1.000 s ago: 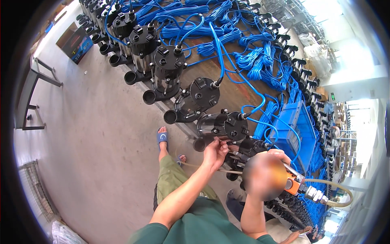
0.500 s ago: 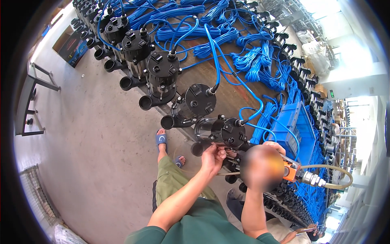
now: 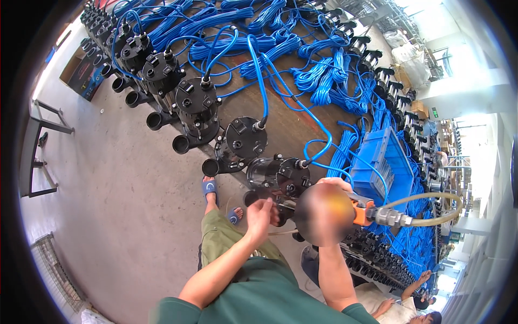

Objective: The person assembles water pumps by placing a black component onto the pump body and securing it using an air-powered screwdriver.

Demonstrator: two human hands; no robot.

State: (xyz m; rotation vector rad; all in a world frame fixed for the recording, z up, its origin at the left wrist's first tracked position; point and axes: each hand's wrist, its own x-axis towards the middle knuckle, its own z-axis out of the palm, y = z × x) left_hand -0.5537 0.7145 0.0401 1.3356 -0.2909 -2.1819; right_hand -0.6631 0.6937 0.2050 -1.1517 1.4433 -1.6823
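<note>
A black pump (image 3: 278, 175) lies tilted at the near edge of the table, its top cap turned toward me and a blue cable running from it. Close to its round port, my left hand (image 3: 259, 220) is closed with the fingertips together; what they hold, if anything, I cannot make out. My right hand (image 3: 335, 183) grips an air tool with an orange part (image 3: 362, 213) beside the pump's cap. A blurred patch hides most of that hand and the tool's front. From the tool's metal coupling (image 3: 393, 217) a yellowish hose (image 3: 456, 205) loops off to the right.
Another tilted pump (image 3: 245, 137) and a row of upright pumps (image 3: 197, 102) line the table's left edge. Bundled blue cables (image 3: 318, 81) cover the tabletop (image 3: 291, 116). A blue crate (image 3: 377, 162) stands to the right. Other people (image 3: 396, 310) are at the lower right.
The whole view has shifted, so the pumps appear farther left. My left hand has drawn slightly left of the pump. My right hand still grips the air tool. A person at lower right has raised an arm.
</note>
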